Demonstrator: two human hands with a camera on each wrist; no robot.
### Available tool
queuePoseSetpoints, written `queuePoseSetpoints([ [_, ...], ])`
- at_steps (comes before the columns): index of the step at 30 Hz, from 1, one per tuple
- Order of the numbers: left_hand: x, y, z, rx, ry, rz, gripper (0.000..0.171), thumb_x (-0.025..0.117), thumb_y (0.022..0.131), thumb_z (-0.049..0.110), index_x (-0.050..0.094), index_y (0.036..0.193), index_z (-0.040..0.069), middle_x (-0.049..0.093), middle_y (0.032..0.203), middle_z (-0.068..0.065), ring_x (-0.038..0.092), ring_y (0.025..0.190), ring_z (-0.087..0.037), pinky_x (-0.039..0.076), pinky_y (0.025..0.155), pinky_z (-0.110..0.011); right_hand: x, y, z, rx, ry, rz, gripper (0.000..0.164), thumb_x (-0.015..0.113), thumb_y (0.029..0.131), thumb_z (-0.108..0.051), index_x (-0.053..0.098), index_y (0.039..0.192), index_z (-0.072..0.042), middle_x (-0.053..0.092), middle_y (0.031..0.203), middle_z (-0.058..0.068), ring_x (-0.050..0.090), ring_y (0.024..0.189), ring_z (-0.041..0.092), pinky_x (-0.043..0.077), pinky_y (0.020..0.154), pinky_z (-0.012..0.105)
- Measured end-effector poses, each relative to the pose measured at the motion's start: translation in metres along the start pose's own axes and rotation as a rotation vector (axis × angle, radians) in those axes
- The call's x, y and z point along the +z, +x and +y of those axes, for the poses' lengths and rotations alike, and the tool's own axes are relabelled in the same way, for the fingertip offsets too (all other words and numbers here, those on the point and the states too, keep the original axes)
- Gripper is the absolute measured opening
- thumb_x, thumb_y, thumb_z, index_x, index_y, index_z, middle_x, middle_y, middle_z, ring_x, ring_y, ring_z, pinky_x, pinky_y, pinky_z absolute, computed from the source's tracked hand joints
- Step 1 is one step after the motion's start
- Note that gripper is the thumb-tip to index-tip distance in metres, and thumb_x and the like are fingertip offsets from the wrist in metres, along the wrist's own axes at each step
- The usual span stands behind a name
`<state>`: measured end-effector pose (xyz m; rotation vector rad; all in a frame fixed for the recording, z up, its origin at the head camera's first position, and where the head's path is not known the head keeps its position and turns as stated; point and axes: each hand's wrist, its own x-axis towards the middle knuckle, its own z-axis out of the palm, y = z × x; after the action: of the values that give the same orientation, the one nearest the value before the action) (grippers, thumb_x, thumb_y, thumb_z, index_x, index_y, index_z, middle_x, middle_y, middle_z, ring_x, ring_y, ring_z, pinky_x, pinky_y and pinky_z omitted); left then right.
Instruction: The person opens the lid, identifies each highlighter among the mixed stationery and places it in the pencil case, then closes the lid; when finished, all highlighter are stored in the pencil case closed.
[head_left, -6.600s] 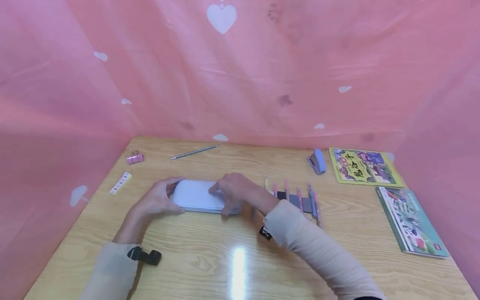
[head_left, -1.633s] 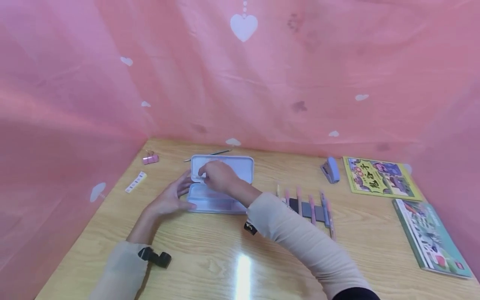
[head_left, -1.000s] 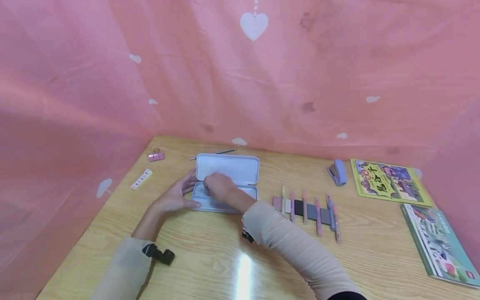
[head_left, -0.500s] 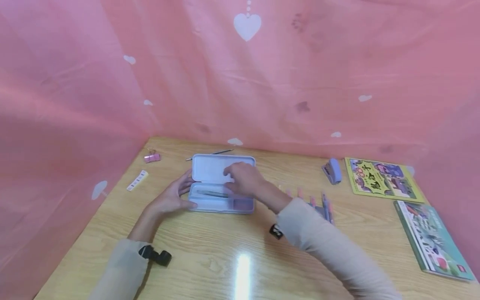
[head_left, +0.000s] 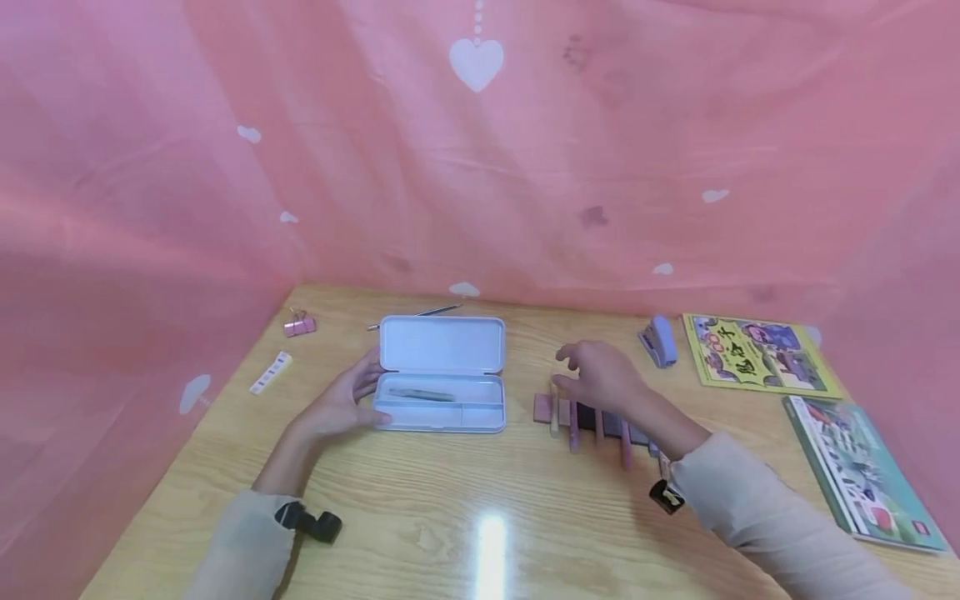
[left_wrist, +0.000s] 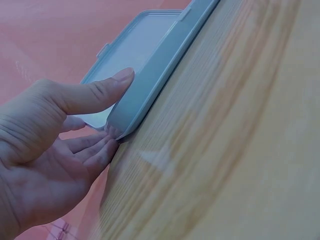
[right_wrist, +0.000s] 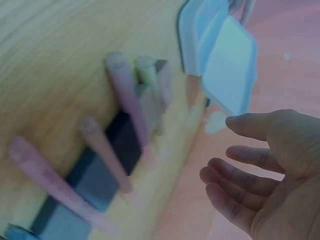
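Note:
A pale blue pencil case (head_left: pixel 442 344) stands with its lid raised, hinged at the back. In its rear compartment lies a slim grey-green item (head_left: pixel 422 394), too small to identify. My left hand (head_left: pixel 341 404) holds the case's left end, thumb at the front edge and fingers round the side, as the left wrist view shows. My right hand (head_left: pixel 606 379) hovers, fingers loosely bent and holding nothing, over a row of pens. Among them are a yellow pen (head_left: pixel 554 412) and a purple pen (right_wrist: pixel 127 95), lying across a row of small flat blocks, one black (right_wrist: pixel 129 150).
Behind the case lies a pencil (head_left: pixel 440 309). To the left are a pink binder clip (head_left: pixel 300 326) and a small white-and-yellow strip (head_left: pixel 270 372). A purple stapler (head_left: pixel 658 341), a yellow book (head_left: pixel 761 356) and a green book (head_left: pixel 862 475) lie to the right.
The case was shut in the oldest frame and its lid has since been raised. My right hand has moved from inside the case rightwards to the pens. The slim item now lies uncovered inside.

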<state>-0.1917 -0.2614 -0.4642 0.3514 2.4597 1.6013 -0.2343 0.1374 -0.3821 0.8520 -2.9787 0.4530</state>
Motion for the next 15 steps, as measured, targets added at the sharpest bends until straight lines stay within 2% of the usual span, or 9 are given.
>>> queuePoseSetpoints([
  [6,0.000,0.000,-0.002,0.016,-0.021,-0.006,0.112,0.083,0.069,0.012,0.010,0.153,0.023,0.043,0.141,-0.013,0.036,0.134,-0.034,0.029,0.113,-0.047,0.017,0.002,0.006,0.051,0.052,-0.012,0.033,0.067,0.083,-0.023,0.069,0.102,0.004,0.069,0.077,0.009,0.058,0.058,0.013,0.051,0.053,0.028],
  [9,0.000,0.000,-0.001,0.025,-0.031,-0.011,0.111,0.082,0.069,0.009,0.009,0.153,0.022,0.044,0.140,-0.015,0.037,0.134,-0.035,0.028,0.114,-0.047,0.026,0.006,0.006,0.098,0.079,-0.009,0.024,0.066,0.082,-0.020,0.070,0.084,0.003,0.058,0.060,0.003,0.043,0.047,0.008,0.039,0.044,0.021],
  [11,-0.001,0.000,0.001,0.028,-0.041,-0.011,0.112,0.082,0.069,0.006,0.009,0.153,0.021,0.044,0.139,-0.016,0.036,0.134,-0.035,0.027,0.114,-0.048,0.031,0.011,0.005,0.128,0.088,0.005,0.021,0.068,0.080,-0.018,0.067,0.072,0.001,0.049,0.053,-0.001,0.037,0.044,0.007,0.035,0.042,0.021],
  [13,-0.001,-0.001,0.005,0.034,-0.056,-0.020,0.112,0.081,0.069,0.002,0.008,0.153,0.019,0.043,0.140,-0.019,0.036,0.134,-0.037,0.027,0.114,-0.049,0.035,0.015,0.004,0.183,0.098,-0.004,0.024,0.069,0.076,-0.014,0.057,0.060,-0.002,0.039,0.049,-0.002,0.033,0.043,0.008,0.029,0.041,0.022],
  [15,-0.002,-0.002,0.011,0.036,-0.062,-0.030,0.111,0.079,0.070,-0.001,0.007,0.153,0.015,0.040,0.141,-0.022,0.035,0.134,-0.039,0.026,0.114,-0.051,0.040,0.018,0.003,0.236,0.105,-0.017,0.025,0.067,0.073,-0.010,0.048,0.056,-0.006,0.035,0.050,-0.003,0.033,0.044,0.010,0.030,0.040,0.023],
])
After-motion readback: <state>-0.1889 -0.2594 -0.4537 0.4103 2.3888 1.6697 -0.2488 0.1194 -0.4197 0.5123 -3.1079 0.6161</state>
